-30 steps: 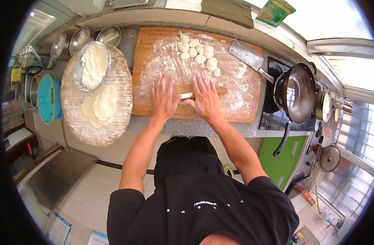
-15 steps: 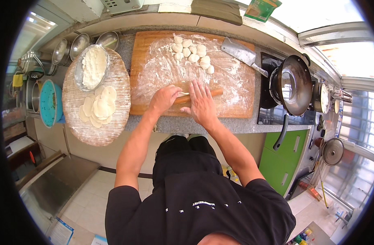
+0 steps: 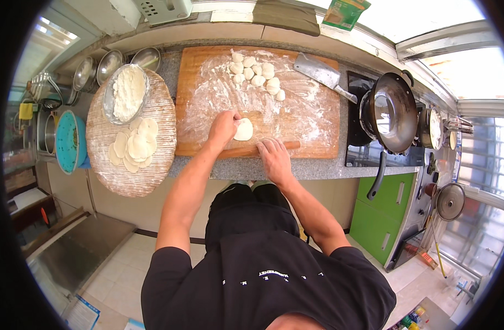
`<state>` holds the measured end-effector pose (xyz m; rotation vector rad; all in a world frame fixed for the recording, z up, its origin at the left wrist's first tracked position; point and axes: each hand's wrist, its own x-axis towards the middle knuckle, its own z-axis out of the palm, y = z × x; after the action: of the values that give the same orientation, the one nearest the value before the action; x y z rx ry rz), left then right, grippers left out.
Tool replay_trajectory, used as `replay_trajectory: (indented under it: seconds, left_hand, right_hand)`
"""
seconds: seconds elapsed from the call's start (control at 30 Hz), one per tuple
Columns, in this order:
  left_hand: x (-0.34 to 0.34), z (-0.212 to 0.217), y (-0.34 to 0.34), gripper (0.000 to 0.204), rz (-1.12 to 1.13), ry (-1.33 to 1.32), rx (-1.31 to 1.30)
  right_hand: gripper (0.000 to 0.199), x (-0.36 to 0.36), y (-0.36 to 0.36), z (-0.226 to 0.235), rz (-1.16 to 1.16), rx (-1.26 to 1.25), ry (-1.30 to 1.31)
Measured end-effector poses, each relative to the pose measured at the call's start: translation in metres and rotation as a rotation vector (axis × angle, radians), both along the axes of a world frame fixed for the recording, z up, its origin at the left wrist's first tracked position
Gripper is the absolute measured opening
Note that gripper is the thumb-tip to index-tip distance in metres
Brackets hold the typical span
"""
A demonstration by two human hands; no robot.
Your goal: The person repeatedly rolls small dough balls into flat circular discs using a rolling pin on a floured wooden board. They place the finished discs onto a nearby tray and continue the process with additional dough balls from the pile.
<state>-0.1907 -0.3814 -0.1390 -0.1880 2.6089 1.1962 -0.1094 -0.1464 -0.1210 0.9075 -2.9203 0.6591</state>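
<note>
On the floured wooden cutting board [image 3: 197,104], my left hand [image 3: 224,127] pinches the left edge of a flat, round dough wrapper [image 3: 244,130]. Just nearer to me lies a wooden rolling pin [image 3: 236,151] along the board's front edge. My right hand [image 3: 274,157] rests on its right part with the fingers curled over it. Several small dough pieces [image 3: 257,80] sit in a cluster at the back of the board. Left of the board, a heap of rolled dough wrappers [image 3: 137,147] lies on a round, ridged, floury tray [image 3: 112,173].
A bowl of flour [image 3: 128,92] stands on the round tray. The cleaver [image 3: 318,70] lies at the board's back right corner, its handle toward a wok [image 3: 394,113] on the stove. At far left are a turquoise basin [image 3: 67,142] and several metal bowls [image 3: 109,65].
The rolling pin has moved off the dough toward me, and the wrapper now shows as a flat round. My right hand has gone from flat fingers to curled ones.
</note>
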Motion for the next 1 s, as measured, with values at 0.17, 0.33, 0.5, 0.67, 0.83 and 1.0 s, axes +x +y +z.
replay_trajectory:
  seconds: [0.17,0.33,0.5,0.67,0.83,1.0]
  left_hand:
    - [0.016,-0.009,0.0,0.027,0.245,0.03,0.096]
    - [0.023,0.017,-0.005,0.031,0.139,0.082,-0.142]
    - [0.036,0.028,-0.015,0.039,0.316,0.205,-0.247]
    - [0.076,0.015,0.0,0.06,0.245,0.296,-0.672]
    - [0.046,0.006,-0.02,0.066,0.248,0.333,-0.667]
    - [0.031,0.009,-0.037,0.06,0.25,0.256,-0.499]
  right_hand:
    - [0.028,-0.01,0.01,0.002,0.012,-0.037,-0.071]
    - [0.028,-0.02,0.012,0.006,0.058,-0.054,-0.015]
    - [0.03,-0.052,-0.01,0.025,0.149,-0.048,0.002]
    - [0.045,-0.082,-0.035,0.01,0.298,0.029,0.024]
    - [0.069,-0.119,-0.085,-0.002,0.219,0.21,0.046]
    - [0.082,-0.131,-0.099,-0.002,0.165,0.27,0.029]
